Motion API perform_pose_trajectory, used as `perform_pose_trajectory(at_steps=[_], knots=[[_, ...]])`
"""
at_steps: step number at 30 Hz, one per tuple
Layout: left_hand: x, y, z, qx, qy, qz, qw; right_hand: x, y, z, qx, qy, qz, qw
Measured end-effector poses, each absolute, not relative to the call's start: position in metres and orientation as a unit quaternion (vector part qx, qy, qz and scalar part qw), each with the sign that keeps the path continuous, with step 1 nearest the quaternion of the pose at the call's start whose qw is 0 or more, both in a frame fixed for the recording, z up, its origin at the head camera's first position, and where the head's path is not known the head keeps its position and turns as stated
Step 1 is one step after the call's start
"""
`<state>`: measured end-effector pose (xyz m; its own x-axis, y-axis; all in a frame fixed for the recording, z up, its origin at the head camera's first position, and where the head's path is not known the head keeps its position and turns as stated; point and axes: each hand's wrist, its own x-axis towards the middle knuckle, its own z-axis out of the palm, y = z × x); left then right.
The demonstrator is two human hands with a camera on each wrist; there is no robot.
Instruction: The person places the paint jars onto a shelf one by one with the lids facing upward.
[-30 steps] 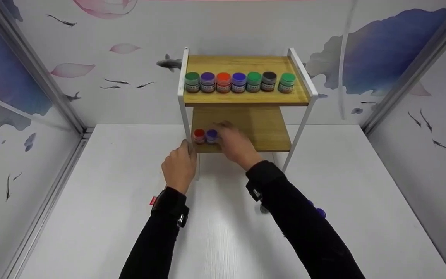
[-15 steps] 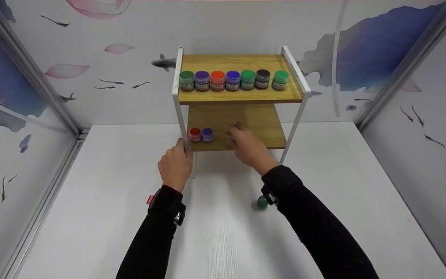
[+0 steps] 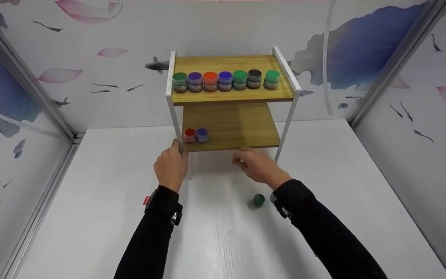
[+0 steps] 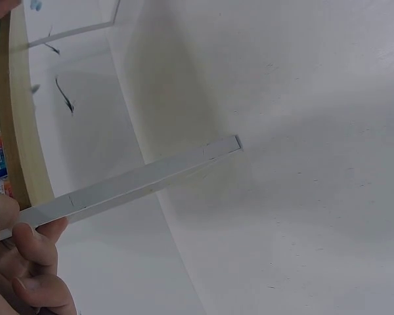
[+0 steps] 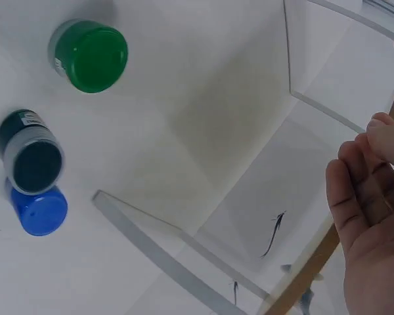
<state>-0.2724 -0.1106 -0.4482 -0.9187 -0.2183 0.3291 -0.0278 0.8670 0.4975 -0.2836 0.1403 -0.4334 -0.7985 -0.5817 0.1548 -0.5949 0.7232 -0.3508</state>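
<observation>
My left hand (image 3: pixel 172 167) grips the front left leg (image 4: pixel 138 180) of a two-tier wooden shelf, its fingers curled round the white bar just below the lower board (image 3: pixel 232 126). At that board's left end stand a red-lidded paint jar (image 3: pixel 189 135) and a blue-purple-lidded paint jar (image 3: pixel 202 135), side by side. My right hand (image 3: pixel 261 166) hovers in front of the lower board's edge, fingers loosely bent, holding nothing. Nearer to me, a green paint jar (image 3: pixel 259 200) is on the white table; the right wrist view also has a dark-lidded jar (image 5: pixel 37 167) and a blue-lidded jar (image 5: pixel 41 213).
A row of several paint jars (image 3: pixel 225 81) with green, purple, orange, blue and black lids lines the upper board (image 3: pixel 227 61). White walls with painted petals and fish enclose the table (image 3: pixel 110 186) at the back and sides.
My right hand has let go of the blue-purple-lidded jar beside the red one and drawn back rightward and towards me, off the lower board. My left hand keeps its grip on the leg.
</observation>
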Motion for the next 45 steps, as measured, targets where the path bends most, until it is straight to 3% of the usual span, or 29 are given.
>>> perform_pose_trajectory(at_steps=[8,14,27,37,45], knots=[[-0.272,-0.112,-0.45,0.061,-0.945,-0.25,0.202,-0.271,0.163,-0.462,0.31,-0.931,0.187,-0.049],[-0.272,-0.111,-0.45,0.059,-0.945,-0.248,0.204,-0.265,0.172,-0.477,0.309,-0.929,0.19,-0.068],[-0.272,-0.111,-0.45,0.065,-0.946,-0.257,0.188,-0.253,0.178,-0.492,0.234,-0.955,0.134,-0.126],[-0.271,-0.112,-0.45,0.062,-0.945,-0.25,0.203,-0.247,0.176,-0.506,0.219,-0.951,0.114,-0.184],[-0.271,-0.111,-0.45,0.063,-0.947,-0.251,0.192,-0.246,0.178,-0.515,0.24,-0.951,0.107,-0.162]])
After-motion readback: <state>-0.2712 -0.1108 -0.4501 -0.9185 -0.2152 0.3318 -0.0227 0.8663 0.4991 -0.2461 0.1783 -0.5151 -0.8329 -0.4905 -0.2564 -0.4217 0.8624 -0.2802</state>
